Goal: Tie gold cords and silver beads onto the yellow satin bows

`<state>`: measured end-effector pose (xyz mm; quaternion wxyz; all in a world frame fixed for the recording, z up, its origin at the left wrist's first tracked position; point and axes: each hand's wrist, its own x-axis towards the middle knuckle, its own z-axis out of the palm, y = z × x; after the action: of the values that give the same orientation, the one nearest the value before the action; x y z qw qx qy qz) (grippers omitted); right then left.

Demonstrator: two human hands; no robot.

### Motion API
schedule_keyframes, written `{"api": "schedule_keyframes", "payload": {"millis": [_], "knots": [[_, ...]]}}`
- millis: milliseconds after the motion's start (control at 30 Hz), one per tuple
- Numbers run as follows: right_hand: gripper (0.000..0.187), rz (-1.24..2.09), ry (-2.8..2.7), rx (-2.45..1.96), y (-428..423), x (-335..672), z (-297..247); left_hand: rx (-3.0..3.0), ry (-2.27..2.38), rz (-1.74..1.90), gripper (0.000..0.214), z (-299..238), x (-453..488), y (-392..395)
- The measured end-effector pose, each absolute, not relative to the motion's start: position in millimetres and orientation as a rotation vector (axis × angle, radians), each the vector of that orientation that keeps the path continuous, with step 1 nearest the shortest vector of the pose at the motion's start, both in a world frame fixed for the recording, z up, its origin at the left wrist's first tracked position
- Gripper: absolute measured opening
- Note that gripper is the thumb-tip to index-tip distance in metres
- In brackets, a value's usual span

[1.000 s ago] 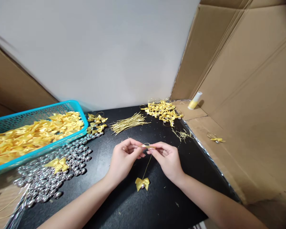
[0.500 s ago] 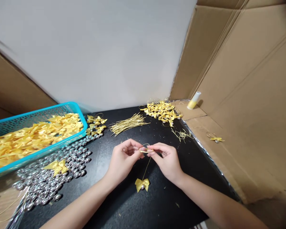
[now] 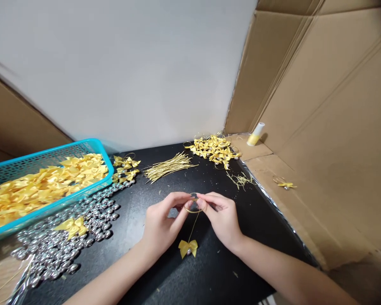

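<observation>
My left hand [image 3: 161, 222] and my right hand [image 3: 219, 216] meet above the black table [image 3: 165, 275]. Both pinch the top of a thin gold cord [image 3: 194, 219], which forms a small loop between the fingertips. From the cord hangs a small yellow satin bow [image 3: 188, 247] with a silver bead under it, close to the table surface between my wrists.
A turquoise basket [image 3: 82, 148] of yellow bows stands at the left, with silver beads [image 3: 66, 241] spread before it. A bundle of gold cords [image 3: 168, 164] and a heap of corded bows [image 3: 215, 149] lie at the back. Cardboard walls [image 3: 320, 106] and a glue tube [image 3: 255, 134] are at the right.
The fingertips have shifted slightly and the cord now shows as a small loop between them. The bow hangs a little lower. The view has tilted slightly.
</observation>
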<state>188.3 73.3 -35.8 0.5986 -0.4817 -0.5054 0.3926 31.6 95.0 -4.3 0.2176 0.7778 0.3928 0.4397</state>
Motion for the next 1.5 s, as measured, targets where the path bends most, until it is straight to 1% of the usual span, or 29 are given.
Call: {"api": "schedule_keyframes", "payload": {"millis": [233, 500, 567, 667, 800, 933, 1067, 1267, 1500], "knots": [[0.014, 1.078, -1.039, -1.056, 75.6, 186.2, -40.3, 2.211, 1.084, 1.276, 0.015, -5.8, 31.6, 93.7], [0.011, 1.117, -1.013, -1.021, 78.0, 185.5, -43.3, 2.346, 1.027, 1.305, 0.015, -7.5, 31.2, 93.9], [0.009, 1.090, -1.038, -1.032, 77.9, 186.0, -41.9, 2.363, 1.030, 1.294, 0.014, -7.8, 31.5, 93.8], [0.007, 0.950, -1.140, -1.087, 76.7, 187.0, -38.5, 2.342, 1.070, 1.253, 0.012, -7.9, 32.2, 94.0], [0.011, 0.803, -1.277, -1.149, 74.7, 186.6, -36.7, 2.229, 1.124, 1.160, 0.010, -6.8, 32.2, 96.4], [0.014, 0.807, -1.267, -1.166, 75.4, 185.6, -39.5, 2.273, 1.152, 1.072, 0.013, -4.3, 29.6, 101.1], [0.014, 0.789, -1.300, -1.167, 75.9, 186.0, -39.0, 2.367, 1.144, 0.998, 0.007, -2.5, 27.6, 103.1], [0.015, 0.766, -1.344, -1.158, 73.1, 184.6, -35.1, 2.435, 1.108, 0.957, 0.010, -0.7, 28.5, 100.6], [0.007, 0.765, -1.314, -1.137, 72.9, 185.2, -35.9, 2.355, 1.138, 0.971, 0.012, 1.5, 27.3, 100.9]]}}
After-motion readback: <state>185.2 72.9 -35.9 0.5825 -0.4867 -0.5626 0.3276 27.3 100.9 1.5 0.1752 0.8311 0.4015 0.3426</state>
